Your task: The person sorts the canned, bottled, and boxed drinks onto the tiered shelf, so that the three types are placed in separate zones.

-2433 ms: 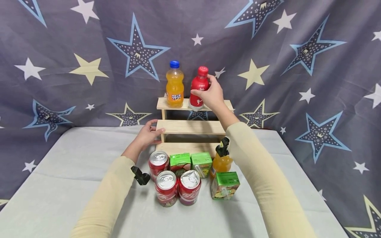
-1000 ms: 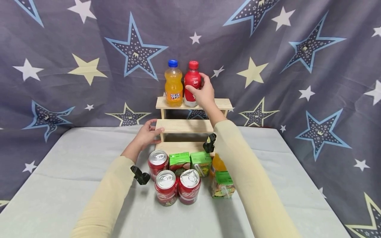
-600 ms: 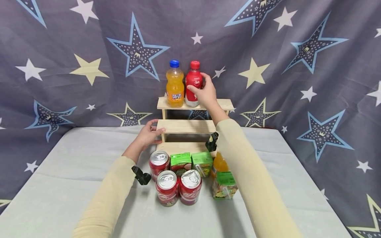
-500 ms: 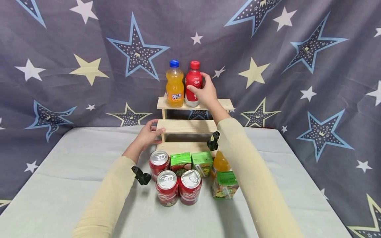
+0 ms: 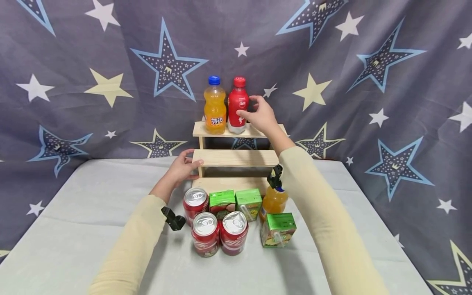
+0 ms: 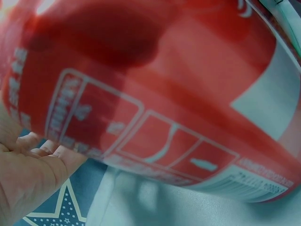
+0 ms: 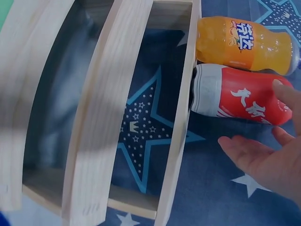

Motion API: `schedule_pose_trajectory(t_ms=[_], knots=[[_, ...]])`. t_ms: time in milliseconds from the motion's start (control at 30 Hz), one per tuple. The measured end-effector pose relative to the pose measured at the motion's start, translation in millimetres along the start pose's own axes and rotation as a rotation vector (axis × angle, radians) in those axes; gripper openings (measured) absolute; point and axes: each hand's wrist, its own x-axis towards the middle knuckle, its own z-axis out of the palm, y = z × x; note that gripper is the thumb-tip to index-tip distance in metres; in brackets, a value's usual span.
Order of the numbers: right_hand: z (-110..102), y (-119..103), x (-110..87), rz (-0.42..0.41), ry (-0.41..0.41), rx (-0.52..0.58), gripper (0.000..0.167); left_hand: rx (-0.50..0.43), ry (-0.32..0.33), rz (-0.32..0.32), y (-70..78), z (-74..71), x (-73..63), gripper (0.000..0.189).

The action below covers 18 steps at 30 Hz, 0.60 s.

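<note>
A red drink bottle [image 5: 236, 102] stands upright on the top step of a three-step wooden stand [image 5: 236, 157], right beside an orange soda bottle [image 5: 215, 107] with a blue cap. My right hand [image 5: 263, 116] is at the red bottle's right side, fingers spread; in the right wrist view a fingertip overlaps the bottle while the other fingers stand apart from it. With the thumb on the middle step, my left hand [image 5: 180, 169] grips the stand's left end. A red can [image 6: 164, 94] fills much of the left wrist view, hiding the stand there.
Three red soda cans [image 5: 205, 233] stand in front of the stand, beside two green-topped juice boxes [image 5: 248, 203]. Another juice box [image 5: 278, 230] and an orange soda bottle [image 5: 273, 203] stand to the right, near my right sleeve. A star-patterned curtain [image 5: 343, 82] hangs behind.
The red bottle was moved left beside the orange soda bottle and set upright. My right hand has since loosened from it and drawn right. My left hand keeps its place.
</note>
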Motion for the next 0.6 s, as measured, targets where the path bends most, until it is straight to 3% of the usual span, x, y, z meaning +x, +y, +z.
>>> schedule_pose_trajectory(t_ms=[267,600], knots=[[-13.6,2.8,-10.9,-0.034,-0.023,-0.062,0.056,-0.005,-0.002,-0.002,0.2,-0.2,-0.1,0.068],[-22.0,17.3,-26.0,-0.043,-0.108,-0.104,0.055,0.001,-0.002,-0.005,-1.3,0.2,0.8,0.068]])
